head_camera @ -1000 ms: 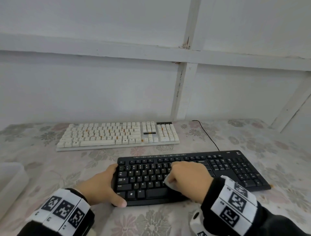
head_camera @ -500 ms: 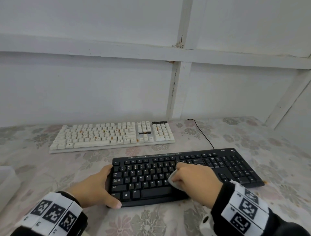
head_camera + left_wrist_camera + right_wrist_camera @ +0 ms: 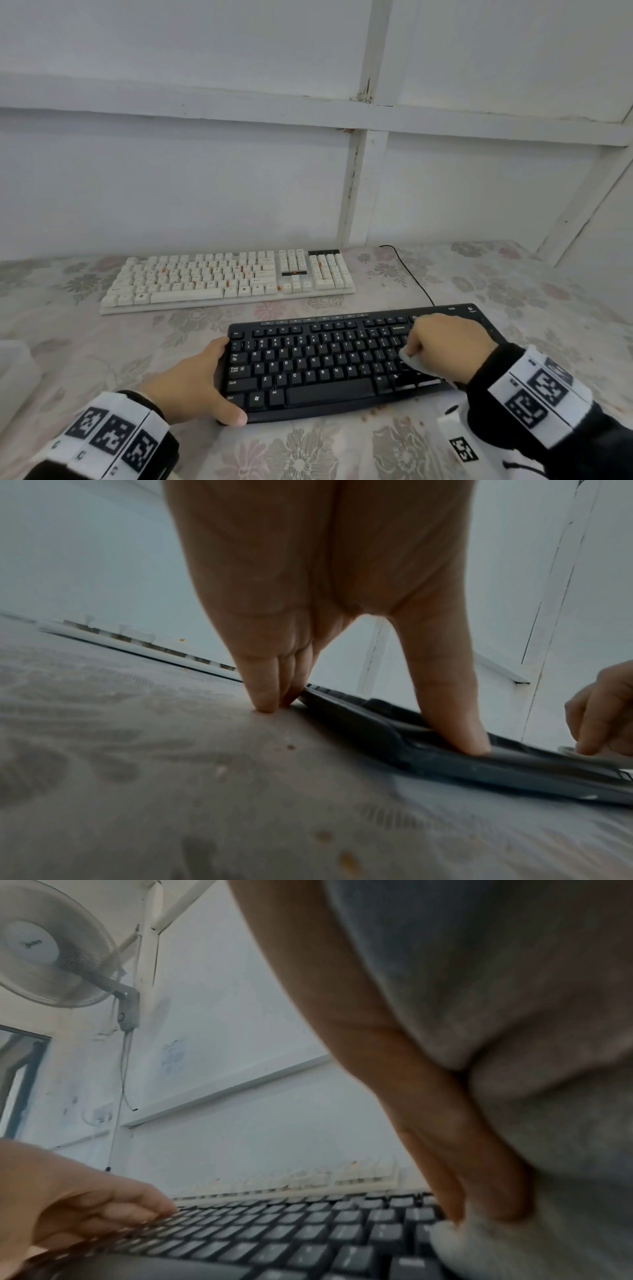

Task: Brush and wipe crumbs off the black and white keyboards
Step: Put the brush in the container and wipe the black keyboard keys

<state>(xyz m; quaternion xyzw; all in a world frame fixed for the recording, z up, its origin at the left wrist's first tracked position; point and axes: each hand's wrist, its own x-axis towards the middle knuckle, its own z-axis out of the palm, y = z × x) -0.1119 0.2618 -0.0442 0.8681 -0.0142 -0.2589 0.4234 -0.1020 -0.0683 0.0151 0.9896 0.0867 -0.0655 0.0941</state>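
The black keyboard point(image 3: 342, 359) lies near the front edge of a table covered by a floral tablecloth point(image 3: 513, 291), and the white keyboard point(image 3: 226, 279) sits behind it and to the left, apart from it, with orange crumbs scattered among its keys. The left hand point(image 3: 191, 383) braces the black keyboard's left end: the thumb presses on the front corner of the frame while the fingers point(image 3: 263, 693) reach down to the cloth along the side edge, so the hand spans the corner without closing around it. The right hand point(image 3: 442, 346) is curled around a pale grey cloth point(image 3: 411, 361), bunched in the fist and pressed onto the keys at the right part of the main key block. More small crumbs point(image 3: 383, 409) lie on the tablecloth just in front of the black keyboard. A black cable point(image 3: 411, 277) runs from behind this keyboard toward the white panelled wall point(image 3: 205, 171), and a wall fan point(image 3: 55, 945) shows in the right wrist view.
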